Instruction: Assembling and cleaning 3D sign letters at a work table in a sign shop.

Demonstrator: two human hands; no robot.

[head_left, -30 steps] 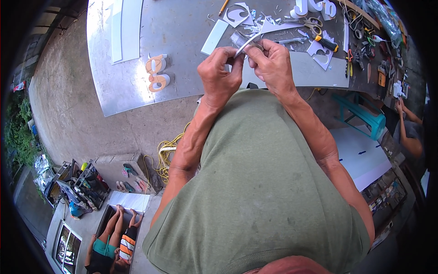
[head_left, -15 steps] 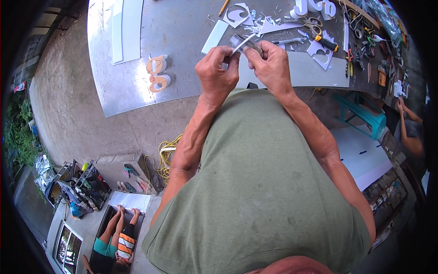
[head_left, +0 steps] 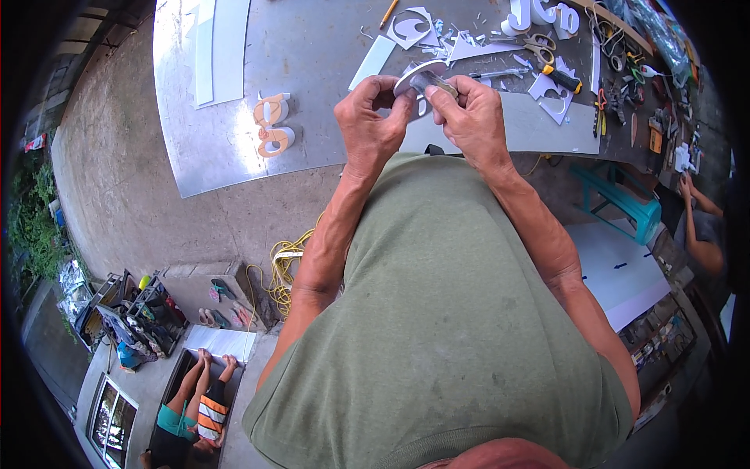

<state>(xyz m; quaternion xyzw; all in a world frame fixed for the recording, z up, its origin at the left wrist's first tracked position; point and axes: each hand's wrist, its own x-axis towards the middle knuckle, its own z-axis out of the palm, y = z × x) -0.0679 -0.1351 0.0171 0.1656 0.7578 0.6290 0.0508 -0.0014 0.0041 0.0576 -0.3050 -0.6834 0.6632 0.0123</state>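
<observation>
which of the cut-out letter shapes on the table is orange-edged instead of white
The pair of cut-out shapes lying alone left of the hands: orange-edged, while the letters at the table's far edge are plain white.

Sunlit concrete floor (head_left: 117, 180), metal-topped table (head_left: 312, 94), perhaps outdoors

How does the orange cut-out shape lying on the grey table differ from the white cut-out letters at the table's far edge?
The orange cut-out shape is orange-faced with a pale rim; the white cut-out letters are plain white. The orange shape lies alone on bare tabletop to the left of the left hand; the white letters sit among scraps beside the scissors, beyond the right hand. Both rest on the grey table, untouched.
</observation>
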